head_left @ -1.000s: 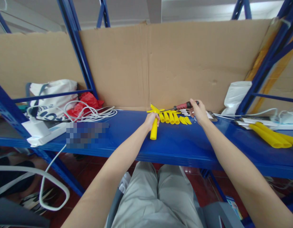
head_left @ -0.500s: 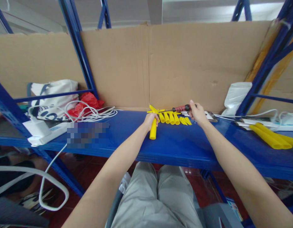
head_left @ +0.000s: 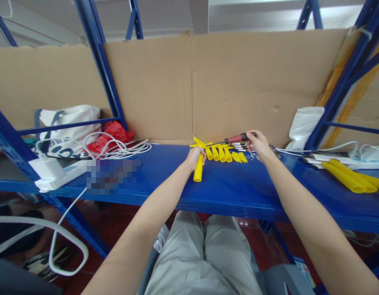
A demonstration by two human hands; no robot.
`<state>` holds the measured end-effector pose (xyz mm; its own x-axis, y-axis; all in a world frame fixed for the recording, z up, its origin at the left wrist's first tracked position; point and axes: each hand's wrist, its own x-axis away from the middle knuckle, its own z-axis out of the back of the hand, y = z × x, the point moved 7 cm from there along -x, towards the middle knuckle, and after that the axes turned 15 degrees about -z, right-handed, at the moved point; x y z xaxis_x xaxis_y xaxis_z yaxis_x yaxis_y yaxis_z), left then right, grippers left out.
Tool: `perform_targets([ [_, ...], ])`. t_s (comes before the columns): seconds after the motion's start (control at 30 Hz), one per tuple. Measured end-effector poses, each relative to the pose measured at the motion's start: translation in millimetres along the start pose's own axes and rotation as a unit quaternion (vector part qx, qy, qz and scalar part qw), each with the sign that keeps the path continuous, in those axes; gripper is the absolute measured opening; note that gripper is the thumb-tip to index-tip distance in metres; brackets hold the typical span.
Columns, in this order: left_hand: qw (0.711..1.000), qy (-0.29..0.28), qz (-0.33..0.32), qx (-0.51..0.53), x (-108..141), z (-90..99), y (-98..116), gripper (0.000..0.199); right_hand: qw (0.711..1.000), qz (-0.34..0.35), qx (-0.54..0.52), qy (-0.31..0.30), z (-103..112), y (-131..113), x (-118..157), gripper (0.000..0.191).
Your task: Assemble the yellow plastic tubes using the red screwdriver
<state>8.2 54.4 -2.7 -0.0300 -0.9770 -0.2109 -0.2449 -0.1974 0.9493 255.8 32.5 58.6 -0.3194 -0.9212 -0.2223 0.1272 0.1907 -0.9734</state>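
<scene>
My left hand (head_left: 195, 157) is wrapped round a yellow plastic handle (head_left: 198, 173) with a forked head, its wide round end toward me. A screwdriver (head_left: 237, 139) with a red and black grip lies nearly level, its tip at the forked head. The fingers of my right hand (head_left: 257, 144) are closed on the back end of that grip. Between my hands, several yellow tapered tubes (head_left: 222, 154) stand in a row on the blue shelf. Small yellow pointed pieces (head_left: 239, 157) lie at the row's right end. Tiny loose bits, too small to name, are scattered below my right hand.
A blue shelf top (head_left: 232, 184) runs across, backed by a cardboard sheet (head_left: 253, 82). At left are a power strip (head_left: 60, 176), coiled white cable (head_left: 124, 148), a red plastic bag (head_left: 114, 133) and a cloth bag (head_left: 69, 127). Large yellow tubes (head_left: 346, 176) lie at right.
My right hand has shifted slightly right and its fingers have changed their hold on the back of the screwdriver grip. The left hand and yellow handle stay nearly in place.
</scene>
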Motion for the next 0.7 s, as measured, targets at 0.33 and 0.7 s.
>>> perform_targets([
  [0.33,1.0,-0.001,0.011,-0.015,0,0.8,-1,0.012,1.0,-0.015,0.022,-0.007,6,-8,10,0.018],
  [0.7,0.999,-0.038,-0.008,-0.012,3,-6.9,1,0.013,0.962,-0.086,0.218,-0.139,-24,11,23,0.01],
])
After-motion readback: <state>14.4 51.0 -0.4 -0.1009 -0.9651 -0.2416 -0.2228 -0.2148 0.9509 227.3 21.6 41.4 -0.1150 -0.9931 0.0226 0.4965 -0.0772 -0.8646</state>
